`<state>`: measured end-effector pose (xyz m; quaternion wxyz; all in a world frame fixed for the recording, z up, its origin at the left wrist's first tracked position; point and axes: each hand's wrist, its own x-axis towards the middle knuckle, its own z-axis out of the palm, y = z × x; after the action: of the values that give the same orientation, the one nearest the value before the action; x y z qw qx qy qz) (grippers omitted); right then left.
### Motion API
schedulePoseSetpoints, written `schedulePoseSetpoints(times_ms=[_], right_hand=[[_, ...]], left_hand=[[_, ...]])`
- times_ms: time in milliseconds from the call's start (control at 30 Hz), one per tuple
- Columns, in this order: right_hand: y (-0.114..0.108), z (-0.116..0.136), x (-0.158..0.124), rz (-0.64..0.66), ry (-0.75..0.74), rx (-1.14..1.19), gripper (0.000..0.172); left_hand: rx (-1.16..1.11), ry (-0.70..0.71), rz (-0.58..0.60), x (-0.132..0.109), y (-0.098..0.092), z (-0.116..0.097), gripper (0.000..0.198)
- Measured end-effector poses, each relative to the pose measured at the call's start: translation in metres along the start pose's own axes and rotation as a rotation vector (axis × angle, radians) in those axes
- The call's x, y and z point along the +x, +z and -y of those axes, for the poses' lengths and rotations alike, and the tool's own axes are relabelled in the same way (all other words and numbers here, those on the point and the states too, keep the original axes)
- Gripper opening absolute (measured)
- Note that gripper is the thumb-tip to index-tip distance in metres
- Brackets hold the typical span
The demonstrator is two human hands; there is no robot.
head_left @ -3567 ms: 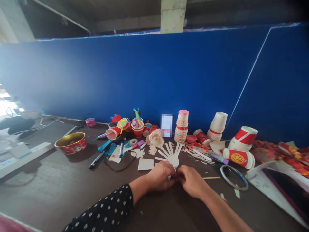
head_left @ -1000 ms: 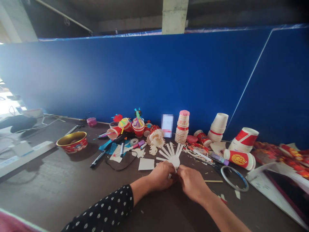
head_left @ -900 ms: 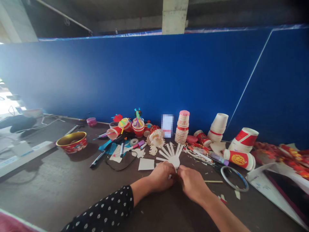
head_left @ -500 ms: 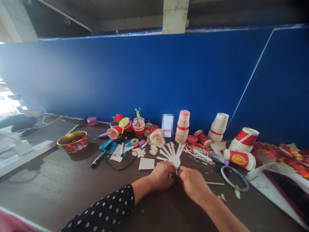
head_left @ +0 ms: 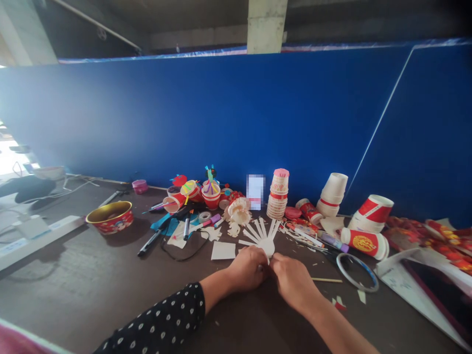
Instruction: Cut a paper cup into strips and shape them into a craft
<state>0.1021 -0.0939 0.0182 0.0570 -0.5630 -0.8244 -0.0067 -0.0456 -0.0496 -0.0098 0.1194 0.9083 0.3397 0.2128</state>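
Note:
A white paper cup cut into spread strips (head_left: 261, 235) lies flat on the dark table (head_left: 73, 280). My left hand (head_left: 246, 268) and my right hand (head_left: 291, 280) meet at its near edge, both curled with fingertips pinched on the near strips of the cut paper cup. My left sleeve is black with white dots. A small white paper square (head_left: 222, 250) lies just left of my left hand. A thin wooden stick (head_left: 326, 280) rests to the right of my right hand.
A stack of small paper cups (head_left: 278, 194), white and red cups (head_left: 363, 241), markers (head_left: 148, 242), decorated red cups (head_left: 210, 194), a tape ring (head_left: 357, 272) and a gold-lined red bowl (head_left: 109, 217) crowd the table's far side. A blue partition (head_left: 221, 118) stands behind.
Both hands stay pinched at the cut cup's near edge with only small finger shifts. The wooden stick lies slightly nearer me than before.

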Motion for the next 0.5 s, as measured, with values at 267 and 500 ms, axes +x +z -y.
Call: schedulePoseSetpoints(times_ms=[267,500], right_hand=[[-0.011,0.004,-0.004,0.099,0.042,-0.018,0.029],[-0.022,0.011,-0.005,0.177,0.057,-0.017,0.031]], left_hand=[[-0.015,-0.011,-0.017,0.0,0.002,0.0,0.015],[-0.105,-0.088,-0.031,0.002,0.004,-0.001,0.015]])
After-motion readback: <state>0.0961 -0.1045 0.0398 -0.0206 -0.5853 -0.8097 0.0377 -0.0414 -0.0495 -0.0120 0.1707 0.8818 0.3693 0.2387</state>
